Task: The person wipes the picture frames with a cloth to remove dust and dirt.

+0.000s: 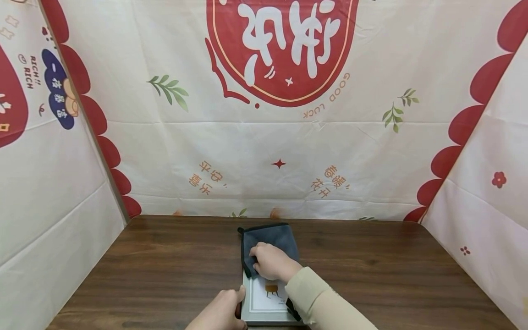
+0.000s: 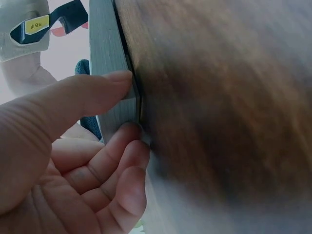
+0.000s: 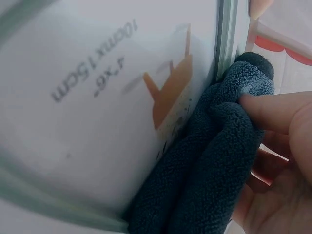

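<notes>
A picture frame [image 1: 268, 317] with a pale grey-green border lies on the wooden table. Its insert shows a small brown piece of furniture and size print reading "10cmx15cm". My left hand [image 1: 222, 308] grips the frame's left edge near the front corner; in the left wrist view the thumb [image 2: 105, 90] lies along the side of the border. Over the far part of the frame spreads a dark blue-grey cloth [image 1: 274, 236] with black edging. My right hand [image 1: 273, 261] holds it against the frame, its thumb [image 3: 278, 109] pressing into the bunched fabric in the right wrist view.
The brown wooden tabletop [image 1: 177, 256] extends to both sides of the frame. Behind it hangs a white printed curtain [image 1: 255, 142], with similar side panels [image 1: 486, 206] to the left and right. The right sleeve [image 1: 313, 288] passes over the frame's right side.
</notes>
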A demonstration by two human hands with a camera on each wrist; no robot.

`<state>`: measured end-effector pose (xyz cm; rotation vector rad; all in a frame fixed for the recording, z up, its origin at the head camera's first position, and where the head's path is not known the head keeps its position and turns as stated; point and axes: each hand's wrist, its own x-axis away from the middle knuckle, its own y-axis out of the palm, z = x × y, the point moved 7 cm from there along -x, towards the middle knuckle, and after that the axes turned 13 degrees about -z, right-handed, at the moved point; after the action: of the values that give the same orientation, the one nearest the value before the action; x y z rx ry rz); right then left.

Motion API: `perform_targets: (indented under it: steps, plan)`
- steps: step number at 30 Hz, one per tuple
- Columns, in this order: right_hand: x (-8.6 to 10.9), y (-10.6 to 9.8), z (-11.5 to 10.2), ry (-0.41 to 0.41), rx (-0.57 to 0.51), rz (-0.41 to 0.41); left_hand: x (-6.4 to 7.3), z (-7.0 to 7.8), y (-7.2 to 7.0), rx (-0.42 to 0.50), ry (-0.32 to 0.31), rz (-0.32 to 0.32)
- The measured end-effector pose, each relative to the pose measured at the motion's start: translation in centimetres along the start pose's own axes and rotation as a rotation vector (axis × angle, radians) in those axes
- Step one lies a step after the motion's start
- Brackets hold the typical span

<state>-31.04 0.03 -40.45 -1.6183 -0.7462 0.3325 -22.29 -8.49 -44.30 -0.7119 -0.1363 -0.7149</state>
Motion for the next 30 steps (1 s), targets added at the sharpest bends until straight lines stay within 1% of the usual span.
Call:
perform_targets:
  steps: [4,12,16,20,27,30]
  plan:
    - [0.2,0.1,-0.1,0.004,-0.011,-0.002,0.1,0.0,0.1,-0.002,0.007,0.004]
    - [0.9,0.1,-0.7,-0.009,0.013,0.006,-0.1,0.1,0.0,-0.032,0.019,0.009]
    - [1.1,0.2,-0.8,-0.007,0.015,-0.019,-0.2,0.0,0.0,-0.038,0.012,0.003]
    - [1.2,0.3,-0.9,-0.004,0.017,-0.048,-0.2,0.0,0.0,-0.022,0.003,-0.007]
    - [1.4,0.1,-1.1,-0.001,0.018,-0.058,-0.1,0.1,0.1,-0.039,0.027,0.002]
    - [1.5,0.2,-1.2,-0.002,0.017,-0.067,-0.1,0.0,0.1,-0.037,0.025,0.001]
